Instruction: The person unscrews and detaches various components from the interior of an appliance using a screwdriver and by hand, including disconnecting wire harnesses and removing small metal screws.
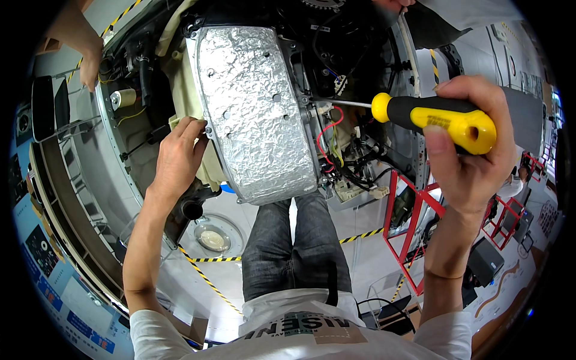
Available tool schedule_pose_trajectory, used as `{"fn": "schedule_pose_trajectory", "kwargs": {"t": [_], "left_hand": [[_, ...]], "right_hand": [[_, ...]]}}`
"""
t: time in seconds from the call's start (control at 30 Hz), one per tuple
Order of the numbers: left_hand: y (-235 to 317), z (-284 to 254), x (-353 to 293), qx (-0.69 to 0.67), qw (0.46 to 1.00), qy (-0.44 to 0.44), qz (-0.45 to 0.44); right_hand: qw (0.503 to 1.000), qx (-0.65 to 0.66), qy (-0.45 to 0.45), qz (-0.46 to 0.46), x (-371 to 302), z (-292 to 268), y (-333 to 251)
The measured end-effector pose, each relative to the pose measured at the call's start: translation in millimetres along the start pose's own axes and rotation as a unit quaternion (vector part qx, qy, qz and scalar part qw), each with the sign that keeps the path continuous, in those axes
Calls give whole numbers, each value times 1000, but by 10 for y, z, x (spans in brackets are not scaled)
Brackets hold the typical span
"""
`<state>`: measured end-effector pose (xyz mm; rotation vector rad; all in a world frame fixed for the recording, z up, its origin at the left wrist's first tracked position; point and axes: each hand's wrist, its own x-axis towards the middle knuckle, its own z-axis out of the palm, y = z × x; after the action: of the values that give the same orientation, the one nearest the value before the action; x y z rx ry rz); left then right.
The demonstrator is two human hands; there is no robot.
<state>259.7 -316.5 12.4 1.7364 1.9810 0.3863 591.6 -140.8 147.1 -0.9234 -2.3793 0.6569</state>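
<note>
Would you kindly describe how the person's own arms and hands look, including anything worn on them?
The left hand and right hand are bare, with no gloves, watch or bracelet visible. The forearms are uncovered too, below the short, plain white sleeves of a T-shirt.

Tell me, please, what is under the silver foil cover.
The silver foil cover hides whatever lies directly beneath it. Cream plastic shows along its left edge, near the left hand.

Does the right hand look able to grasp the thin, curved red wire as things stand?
Probably not freely: the right hand grips the yellow-and-black screwdriver, though the red wire looks largely uncovered.
</note>
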Motion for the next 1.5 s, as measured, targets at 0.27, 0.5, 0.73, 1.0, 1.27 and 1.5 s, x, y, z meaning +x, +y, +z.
{"fn": "schedule_pose_trajectory", "kwargs": {"t": [0.27, 0.5, 0.73, 1.0, 1.27, 1.5], "left_hand": [[24, -11, -5, -45, 999, 5, -26], [6, -53, 28, -50, 998, -13, -19], [-89, -37, 36, 17, 996, 12, 83], [-166, 33, 15, -14, 992, 24, 125], [-177, 271, -84, -165, 976, 131, 48], [-256, 360, -79, -102, 970, 199, 94]], "right_hand": [[995, 6, 7, -99, 213, 22, -110], [974, -71, -157, -147, 619, -75, -355], [970, -119, -208, -48, 775, -49, -532], [963, -78, -246, 75, 838, -20, -691], [948, -90, -260, 161, 893, -13, -758], [934, -89, -281, 202, 913, -17, -827]]}}
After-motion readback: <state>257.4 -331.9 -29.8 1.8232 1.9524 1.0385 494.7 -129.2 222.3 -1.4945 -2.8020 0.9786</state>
